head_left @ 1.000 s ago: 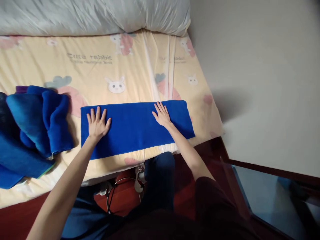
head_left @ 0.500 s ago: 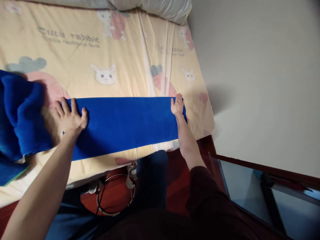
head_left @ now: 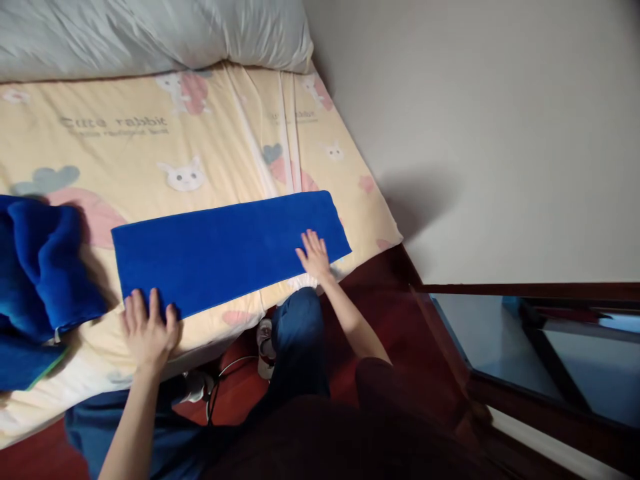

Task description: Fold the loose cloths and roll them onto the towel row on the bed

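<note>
A long blue towel lies flat and smooth across the near part of the bed, its shape a narrow strip. My left hand is open at its near left corner, fingertips on the cloth and palm over the sheet. Toward the other end, my right hand rests open and flat on the towel close to its near edge. Neither hand grips anything. To the left lies a crumpled heap of blue cloth with a green edge showing at the bottom.
A yellow sheet printed with rabbits and carrots covers the bed. Along the far side lies a grey quilt or pillow. A pale wall stands on the right, with a dark-framed glass panel below. Beneath is red flooring with a cable.
Both hands have come back toward me, from the towel's upper part to near its front edge. The view has shifted, showing more of the grey bedding.
</note>
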Motion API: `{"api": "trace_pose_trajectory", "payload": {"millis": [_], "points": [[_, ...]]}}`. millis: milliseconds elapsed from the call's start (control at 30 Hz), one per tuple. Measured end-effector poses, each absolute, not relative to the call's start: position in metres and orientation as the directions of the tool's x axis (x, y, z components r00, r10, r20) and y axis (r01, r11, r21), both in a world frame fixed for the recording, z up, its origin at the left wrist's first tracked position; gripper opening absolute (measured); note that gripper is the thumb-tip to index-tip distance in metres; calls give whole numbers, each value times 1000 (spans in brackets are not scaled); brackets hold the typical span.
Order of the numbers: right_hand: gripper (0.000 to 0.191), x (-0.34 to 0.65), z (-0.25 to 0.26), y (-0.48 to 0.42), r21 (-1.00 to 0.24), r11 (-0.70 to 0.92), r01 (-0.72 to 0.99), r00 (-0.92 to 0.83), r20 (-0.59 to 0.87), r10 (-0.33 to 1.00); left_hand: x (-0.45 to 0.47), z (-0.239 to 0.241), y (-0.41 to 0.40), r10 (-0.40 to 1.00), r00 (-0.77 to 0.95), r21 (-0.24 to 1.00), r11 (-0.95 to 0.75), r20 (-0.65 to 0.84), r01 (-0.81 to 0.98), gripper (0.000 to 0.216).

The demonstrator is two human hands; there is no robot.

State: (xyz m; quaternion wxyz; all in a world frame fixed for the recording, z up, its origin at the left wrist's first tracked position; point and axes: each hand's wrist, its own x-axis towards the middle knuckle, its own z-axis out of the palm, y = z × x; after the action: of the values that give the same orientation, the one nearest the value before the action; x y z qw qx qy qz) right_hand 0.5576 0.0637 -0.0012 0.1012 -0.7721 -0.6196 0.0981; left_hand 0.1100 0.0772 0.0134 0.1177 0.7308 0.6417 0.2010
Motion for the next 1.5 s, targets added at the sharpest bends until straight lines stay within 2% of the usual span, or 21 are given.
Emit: {"api": "trace_pose_trajectory", "payload": {"millis": [67,100,333,500,600,700,767,800,867,933,1000,1067,1133,1200,1333,1500], "points": [[68,608,-8,42,-221,-424,878,434,-3,901,89,4,64,979,24,423,-108,201,900,72],[68,628,-13,33,-192,-479,857,491,15,871,82,0,61,976,-2,419,-92,217,903,73],[68,654,-33,15,-95,-512,854,520,101,848,81,-11,63,981,-49,349,-20,189,937,68],[69,640,-16,23,-128,-573,809,577,-6,816,77,-6,59,987,-47,368,-13,153,930,67],[70,599,-5,18,-229,-623,748,646,38,762,76,4,56,991,-52,399,0,120,917,66],[72,530,-7,-20,-439,-515,736,639,199,743,70,15,31,993,-43,422,-8,111,906,65],[71,482,-13,-65,-574,-419,704,628,227,745,58,18,-6,991,-12,417,-47,136,907,63],[70,462,-15,-91,-601,-387,700,608,216,764,50,18,-29,989,-8,409,-53,147,911,61],[68,432,-16,-139,-567,-308,764,480,180,859,29,17,-79,988,-70,392,10,139,920,56],[67,415,-12,-174,-522,-282,805,407,140,903,7,16,-123,977,-202,382,162,68,910,57],[66,410,-4,-190,-500,-288,817,390,111,914,-12,18,-152,941,-333,389,332,-67,859,69],[66,412,3,-188,-486,-307,818,395,88,914,-21,21,-164,901,-384,399,433,-200,808,82],[65,414,10,-176,-468,-331,819,403,60,913,-20,25,-164,890,-370,391,451,-268,802,86],[65,415,15,-162,-457,-354,816,411,28,911,-12,28,-158,894,-355,349,436,-274,829,85],[65,413,22,-146,-459,-400,793,438,-25,899,8,29,-150,906,-359,266,412,-224,872,85],[67,410,28,-146,-488,-428,761,458,-65,887,13,26,-149,914,-371,277,404,-163,872,86]]}}
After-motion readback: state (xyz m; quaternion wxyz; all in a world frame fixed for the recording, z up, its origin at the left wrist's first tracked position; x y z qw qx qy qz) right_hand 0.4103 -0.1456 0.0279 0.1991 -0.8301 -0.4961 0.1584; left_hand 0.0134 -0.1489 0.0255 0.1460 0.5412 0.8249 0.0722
